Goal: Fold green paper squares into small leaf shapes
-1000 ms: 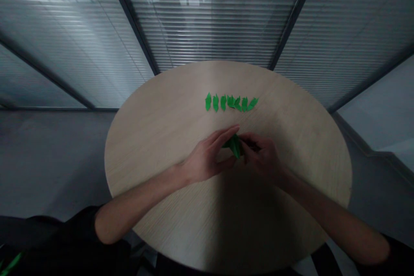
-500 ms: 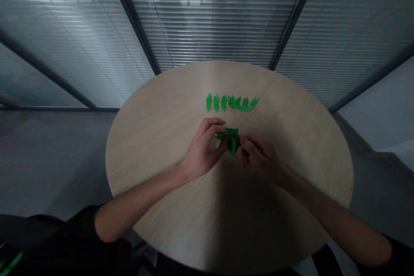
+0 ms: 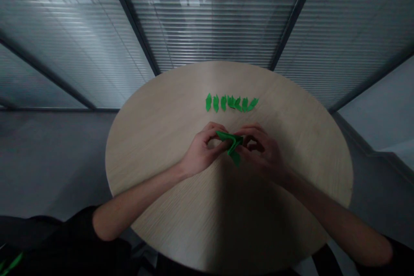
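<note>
Over the middle of the table, a folded piece of green paper [image 3: 233, 141] is held between my two hands. My left hand [image 3: 207, 145] pinches its left side, thumb below and fingers behind. On the other side, my right hand [image 3: 260, 148] grips the right part between thumb and index finger. One pointed flap of the paper hangs down between the hands. Beyond them, several small folded green paper pieces [image 3: 223, 103] lie in a row, the rightmost ones tilted and close together.
The round wooden table [image 3: 155, 125] has a dark shadow across its near right part. Glass panels with blinds [image 3: 213, 30] stand just behind its far edge. At the bottom left, something green [image 3: 14, 262] shows against dark cloth.
My right hand has closed in and taken hold of the green paper's right side. The paper has turned and its folds have shifted. The row of pieces stays put.
</note>
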`<act>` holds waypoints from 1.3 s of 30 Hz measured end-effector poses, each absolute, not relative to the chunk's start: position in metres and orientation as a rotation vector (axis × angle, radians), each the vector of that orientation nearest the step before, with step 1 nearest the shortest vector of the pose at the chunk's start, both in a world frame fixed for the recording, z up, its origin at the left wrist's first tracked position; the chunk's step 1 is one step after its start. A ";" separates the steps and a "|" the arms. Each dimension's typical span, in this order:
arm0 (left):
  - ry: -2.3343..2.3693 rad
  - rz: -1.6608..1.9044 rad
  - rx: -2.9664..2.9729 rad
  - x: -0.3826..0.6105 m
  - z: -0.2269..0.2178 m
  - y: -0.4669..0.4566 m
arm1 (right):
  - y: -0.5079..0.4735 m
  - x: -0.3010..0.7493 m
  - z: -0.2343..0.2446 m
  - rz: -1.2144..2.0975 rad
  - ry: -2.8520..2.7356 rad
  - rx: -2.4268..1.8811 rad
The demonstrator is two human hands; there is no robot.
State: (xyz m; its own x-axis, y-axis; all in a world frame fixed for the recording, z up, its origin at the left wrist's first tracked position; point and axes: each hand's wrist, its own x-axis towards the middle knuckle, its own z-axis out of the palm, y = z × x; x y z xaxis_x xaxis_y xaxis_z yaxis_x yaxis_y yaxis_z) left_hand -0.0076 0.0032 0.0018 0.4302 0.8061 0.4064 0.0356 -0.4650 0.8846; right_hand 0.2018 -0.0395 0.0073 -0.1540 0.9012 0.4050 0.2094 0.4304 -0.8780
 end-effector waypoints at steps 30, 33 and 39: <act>0.639 1.121 1.752 -0.006 0.005 -0.006 | -0.034 0.202 0.004 0.751 -1.552 -1.128; 0.738 1.072 1.755 -0.006 0.007 -0.006 | -0.035 0.201 0.004 0.755 -1.555 -1.124; 0.793 1.070 1.716 -0.005 0.008 -0.004 | -0.035 0.201 0.007 0.757 -1.566 -1.104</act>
State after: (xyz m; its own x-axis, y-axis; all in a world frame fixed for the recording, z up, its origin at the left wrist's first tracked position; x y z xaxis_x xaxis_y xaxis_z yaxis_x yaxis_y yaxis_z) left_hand -0.0046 -0.0038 0.0083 0.4112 0.8578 0.3083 0.0452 -0.3570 0.9330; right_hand 0.2008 -0.0354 0.0065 -0.0480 0.9231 0.3816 0.2750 0.3795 -0.8834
